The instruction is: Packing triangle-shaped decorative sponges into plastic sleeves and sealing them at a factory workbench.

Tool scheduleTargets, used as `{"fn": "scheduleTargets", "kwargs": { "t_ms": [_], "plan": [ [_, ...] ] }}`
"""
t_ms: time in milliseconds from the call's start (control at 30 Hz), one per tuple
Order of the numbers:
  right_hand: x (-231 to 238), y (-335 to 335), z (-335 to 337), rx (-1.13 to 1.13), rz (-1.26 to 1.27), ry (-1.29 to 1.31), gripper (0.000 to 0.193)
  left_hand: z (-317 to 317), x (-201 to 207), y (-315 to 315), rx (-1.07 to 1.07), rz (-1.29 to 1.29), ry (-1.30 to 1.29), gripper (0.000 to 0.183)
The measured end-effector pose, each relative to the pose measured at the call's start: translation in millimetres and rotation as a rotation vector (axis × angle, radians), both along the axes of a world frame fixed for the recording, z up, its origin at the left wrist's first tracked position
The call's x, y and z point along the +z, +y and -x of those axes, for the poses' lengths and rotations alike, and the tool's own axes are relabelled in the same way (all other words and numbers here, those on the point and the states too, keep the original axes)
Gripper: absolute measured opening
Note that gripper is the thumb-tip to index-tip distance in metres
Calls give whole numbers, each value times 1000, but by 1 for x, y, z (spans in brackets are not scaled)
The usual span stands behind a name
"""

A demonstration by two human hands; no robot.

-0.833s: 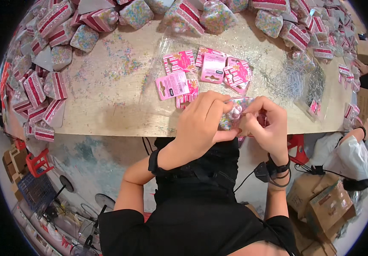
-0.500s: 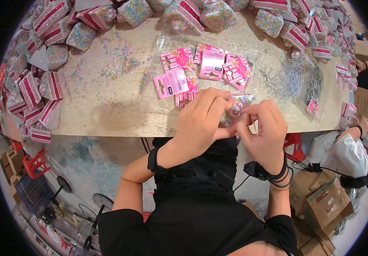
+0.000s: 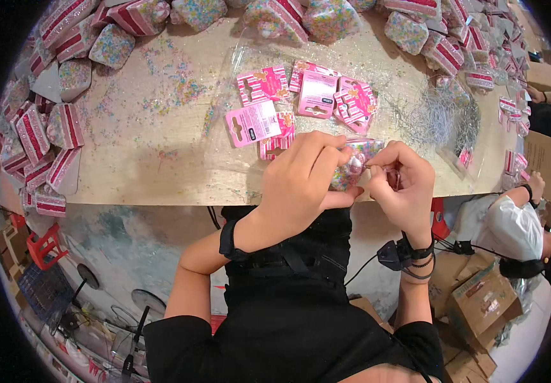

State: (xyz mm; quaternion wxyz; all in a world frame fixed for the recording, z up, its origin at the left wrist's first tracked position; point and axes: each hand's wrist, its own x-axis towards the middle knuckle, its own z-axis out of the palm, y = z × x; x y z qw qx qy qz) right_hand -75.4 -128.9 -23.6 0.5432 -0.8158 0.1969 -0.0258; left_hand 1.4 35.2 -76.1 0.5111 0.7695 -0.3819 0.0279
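Observation:
My left hand [image 3: 298,182] is closed around a toy cake slice [image 3: 350,172] covered in pastel sprinkles, held at the table's front edge. A small pinkish-white knob shows on the slice's sprinkled side. Beside that knob, the thumb and forefinger of my right hand [image 3: 408,188] pinch together on something thin and dark, too small to name. Just beyond both hands lie several pink header cards [image 3: 318,94] with hanging slots, on a clear plastic sheet [image 3: 224,156]. My fingers hide part of the slice.
Cake slices [image 3: 33,134] are heaped along the left and far sides. Silvery thread loops [image 3: 438,121] lie to the right, and loose sprinkles [image 3: 183,89] dot the wooden table [image 3: 135,159]. Another person [image 3: 512,220] sits at right, near cardboard boxes [image 3: 483,297]. A red stool [image 3: 47,246] stands left.
My right hand has shifted slightly right and turned, its curled fingers now showing more. My left hand still holds the cake slice in about the same place.

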Motion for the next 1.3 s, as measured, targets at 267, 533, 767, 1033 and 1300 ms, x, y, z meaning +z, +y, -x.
{"fn": "scheduleTargets", "kwargs": {
  "t_ms": [267,533,767,1033,1300],
  "plan": [
    [1,0,-1,57,171,-70,7,1,-1,0,-1,18,36,53],
    [10,9,-6,127,379,-72,11,0,-3,1,12,5,30,53],
    [37,22,-1,433,1065,-227,36,-4,10,-3,-16,-52,-40,56],
    [30,-9,7,312,486,-89,31,1,19,-8,-55,-183,-68,60],
    [-4,11,12,78,485,-329,11,2,13,-3,-141,-185,-100,53]
  ]
}}
